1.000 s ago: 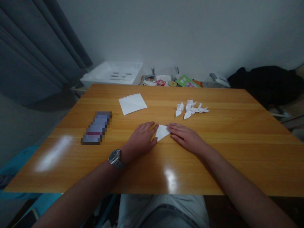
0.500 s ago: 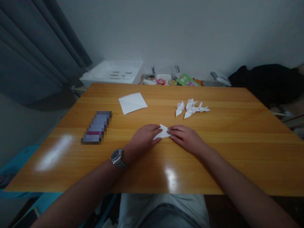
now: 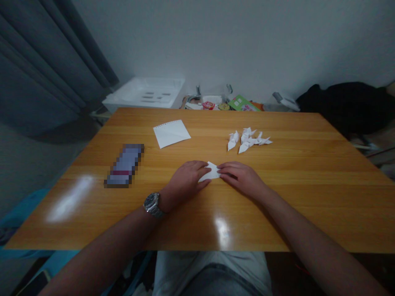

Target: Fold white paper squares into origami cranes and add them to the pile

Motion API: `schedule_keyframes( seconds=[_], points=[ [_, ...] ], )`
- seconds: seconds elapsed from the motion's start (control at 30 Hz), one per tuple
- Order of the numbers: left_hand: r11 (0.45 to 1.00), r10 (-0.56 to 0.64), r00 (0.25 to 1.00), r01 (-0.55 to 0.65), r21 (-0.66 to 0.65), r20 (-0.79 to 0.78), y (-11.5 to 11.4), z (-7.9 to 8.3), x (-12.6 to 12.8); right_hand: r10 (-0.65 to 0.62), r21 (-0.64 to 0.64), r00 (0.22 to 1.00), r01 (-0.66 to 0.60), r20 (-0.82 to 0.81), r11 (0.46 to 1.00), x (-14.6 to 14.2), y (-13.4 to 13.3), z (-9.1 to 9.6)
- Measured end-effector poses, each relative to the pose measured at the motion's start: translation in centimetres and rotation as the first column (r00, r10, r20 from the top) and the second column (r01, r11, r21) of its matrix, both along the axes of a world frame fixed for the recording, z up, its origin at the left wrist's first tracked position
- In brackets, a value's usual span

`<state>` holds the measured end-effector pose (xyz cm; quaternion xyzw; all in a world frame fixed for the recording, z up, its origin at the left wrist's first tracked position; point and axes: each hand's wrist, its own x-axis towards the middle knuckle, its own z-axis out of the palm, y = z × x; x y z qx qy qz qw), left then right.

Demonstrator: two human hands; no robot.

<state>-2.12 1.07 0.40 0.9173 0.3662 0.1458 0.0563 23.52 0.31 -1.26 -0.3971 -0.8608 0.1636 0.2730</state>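
A small folded white paper (image 3: 211, 172) lies on the wooden table (image 3: 277, 193) between my hands. My left hand (image 3: 187, 181), with a wristwatch, lies on the paper's left part, fingers curled and pressing it down. My right hand (image 3: 240, 179) presses the paper's right edge with fingers held together and nearly flat. Most of the paper is hidden under my fingers.
A white notepad sheet (image 3: 171, 133) lies further back on the left. Several folded white paper figures (image 3: 248, 141) cluster back right. A blurred-out flat object (image 3: 124, 165) lies left of my hands. Behind the table stand a white bin (image 3: 145, 93), clutter and a black bag (image 3: 345, 107).
A second ago my hands were apart with a paper triangle showing between them. Since then they have closed in over the paper and folded it smaller; little has moved in the last half second.
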Motion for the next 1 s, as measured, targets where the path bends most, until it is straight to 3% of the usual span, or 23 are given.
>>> schedule_keyframes(
  seconds=[0.87, 1.0],
  points=[
    [0.998, 0.046, 0.999, -0.046, -0.05, 0.0, -0.7, 1.1, 0.8, -0.03, 0.076, 0.999, 0.033, -0.041, 0.997, -1.3, -0.8, 1.4],
    [0.992, 0.088, 0.996, -0.085, -0.091, 0.032, -0.4, 1.1, 0.7, -0.112, 0.159, 0.991, 0.122, -0.072, 0.98, -0.8, -1.0, 2.0]
  ],
)
